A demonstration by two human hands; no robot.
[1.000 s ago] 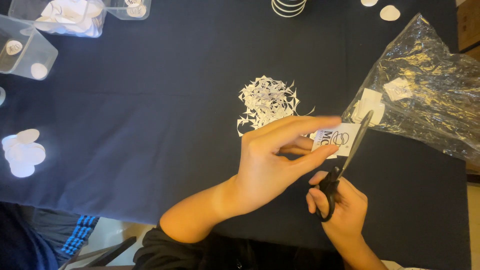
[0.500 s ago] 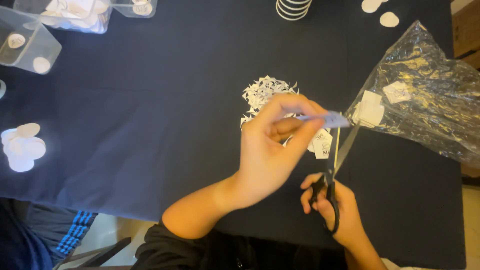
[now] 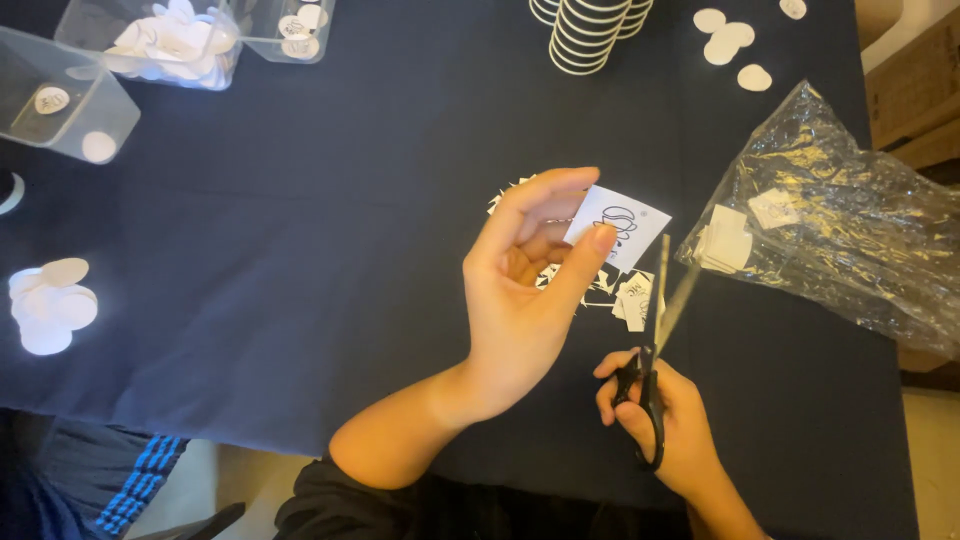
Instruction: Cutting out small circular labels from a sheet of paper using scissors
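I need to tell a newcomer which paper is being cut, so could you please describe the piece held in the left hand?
On the dark blue tablecloth, left of the crinkled clear plastic bag, the left hand pinches a small white paper rectangle above a pile of white paper scraps. Unlike the plain white paper discs, it is straight-edged, bears a dark line drawing, and sits beside the black-handled scissors.

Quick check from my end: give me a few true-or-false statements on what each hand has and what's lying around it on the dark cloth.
1. The left hand pinches a small white paper card. True.
2. The right hand holds a knife. False: it holds black-handled scissors.
3. The scissors' blades are open. True.
4. The clear plastic bag lies left of both hands. False: it lies to their right.
5. Paper scraps lie under the card. True.
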